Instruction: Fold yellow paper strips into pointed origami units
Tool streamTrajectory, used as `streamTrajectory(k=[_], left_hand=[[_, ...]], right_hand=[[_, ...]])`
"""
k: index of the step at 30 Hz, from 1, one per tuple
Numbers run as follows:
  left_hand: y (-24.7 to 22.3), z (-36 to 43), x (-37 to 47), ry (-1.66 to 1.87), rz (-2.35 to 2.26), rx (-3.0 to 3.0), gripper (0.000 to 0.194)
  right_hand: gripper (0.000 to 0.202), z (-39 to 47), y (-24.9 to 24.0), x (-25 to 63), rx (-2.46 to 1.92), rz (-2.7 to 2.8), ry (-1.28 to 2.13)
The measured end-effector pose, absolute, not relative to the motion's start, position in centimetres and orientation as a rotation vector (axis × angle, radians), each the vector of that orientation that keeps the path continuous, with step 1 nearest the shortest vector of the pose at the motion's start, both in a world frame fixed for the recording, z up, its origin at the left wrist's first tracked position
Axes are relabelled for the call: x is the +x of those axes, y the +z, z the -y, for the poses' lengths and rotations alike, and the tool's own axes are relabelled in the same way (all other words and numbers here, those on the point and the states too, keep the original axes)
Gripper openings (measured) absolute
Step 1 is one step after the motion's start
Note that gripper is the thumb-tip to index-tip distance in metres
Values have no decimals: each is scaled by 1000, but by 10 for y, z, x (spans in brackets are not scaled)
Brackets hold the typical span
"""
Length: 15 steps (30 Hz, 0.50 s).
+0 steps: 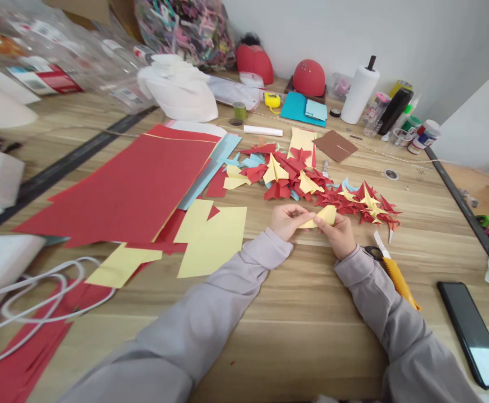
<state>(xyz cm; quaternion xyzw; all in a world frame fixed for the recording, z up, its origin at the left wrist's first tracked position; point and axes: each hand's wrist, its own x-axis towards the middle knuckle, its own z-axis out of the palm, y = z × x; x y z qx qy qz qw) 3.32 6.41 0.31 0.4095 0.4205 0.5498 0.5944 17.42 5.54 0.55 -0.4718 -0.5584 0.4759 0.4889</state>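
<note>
A small folded piece of yellow paper (327, 214) is pinched between my two hands, just above the wooden table. My left hand (288, 220) grips its left end, fingers curled. On its right side, my right hand (340, 234) holds it with the thumb across the front. Right behind my hands lies a heap of small folded paper planes (276, 169), mostly red with some yellow and light blue. Yellow paper sheets (217, 246) rest left of my hands. A utility knife with a yellow handle (396, 280) and scissors (372, 252) lie beside my right forearm.
Large red paper sheets (135, 184) are stacked at the left, with a white cable (55, 296) nearer me. A phone (473, 330) lies at the right. Along the back stand a white paper roll (360, 95), bottles (423, 137), a yellow tape measure (272, 100) and red domes (309, 78).
</note>
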Motion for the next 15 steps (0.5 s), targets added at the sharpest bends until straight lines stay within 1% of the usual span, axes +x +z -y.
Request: streamTrajectory(k=[3, 8, 15], left_hand=[[4, -64, 34, 1305, -951, 912, 28], [3, -64, 34, 1315, -932, 970, 35], [0, -64, 32, 1270, -961, 984, 33]], right_hand=[[29, -56, 4, 175, -1158, 1324, 1135], [25, -57, 2, 176, -1142, 1259, 1127], [23, -56, 3, 175, -1113, 1241, 1160]])
